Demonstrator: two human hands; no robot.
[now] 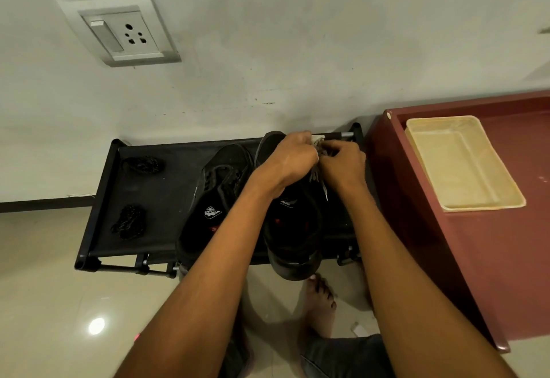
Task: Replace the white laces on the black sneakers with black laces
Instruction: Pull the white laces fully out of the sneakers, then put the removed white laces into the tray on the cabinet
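My two black sneakers sit side by side on the black rack [148, 196], toes toward the wall. I am working on the right sneaker [293, 237]. My left hand [290, 157] and my right hand [342, 162] meet over its far end, both curled in and pinching the white lace [318, 171], a bunch of which shows pale between my knuckles. I think I am drawing it out of the far eyelets, though my fingers hide the holes themselves.

The lace is light, soft and floppy, with no stiffness except at its tip, so it is best taken close to the eyelet and pulled in short draws; a long pull would only snag or tighten the crossings. The shoe is soft-sided and light enough to shift on the rack's fabric top, so one hand should steady the upper near the tongue.

The left sneaker [214, 199] appears already stripped of white lace. Two coiled black laces [129, 223] lie at the rack's left end, one near and one far, well apart from the shoes.
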